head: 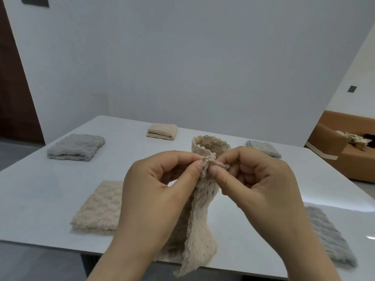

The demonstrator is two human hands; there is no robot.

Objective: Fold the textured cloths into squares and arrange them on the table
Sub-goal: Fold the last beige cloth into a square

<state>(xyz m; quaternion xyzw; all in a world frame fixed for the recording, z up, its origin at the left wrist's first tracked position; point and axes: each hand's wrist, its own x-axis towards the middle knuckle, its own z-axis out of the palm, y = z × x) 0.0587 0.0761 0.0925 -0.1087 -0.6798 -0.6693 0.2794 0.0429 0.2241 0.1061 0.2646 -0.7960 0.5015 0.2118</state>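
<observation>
A beige textured cloth (199, 216) hangs lifted above the near middle of the white table (40, 189), its lower end draping over the front edge. My left hand (154, 191) pinches its top edge between thumb and forefinger. My right hand (257, 185) pinches the same bunched edge just to the right, the two hands almost touching. Behind my fingers the cloth's upper part curls into a loop. A folded beige cloth (99, 207) lies at the near left. Another folded beige cloth (162, 131) sits at the far middle.
A folded grey cloth (76, 147) lies at the far left, a second grey cloth (263, 149) at the far right, a third grey cloth (328, 236) at the near right. A brown sofa (343, 147) stands beyond the table's right side. A white wall is behind.
</observation>
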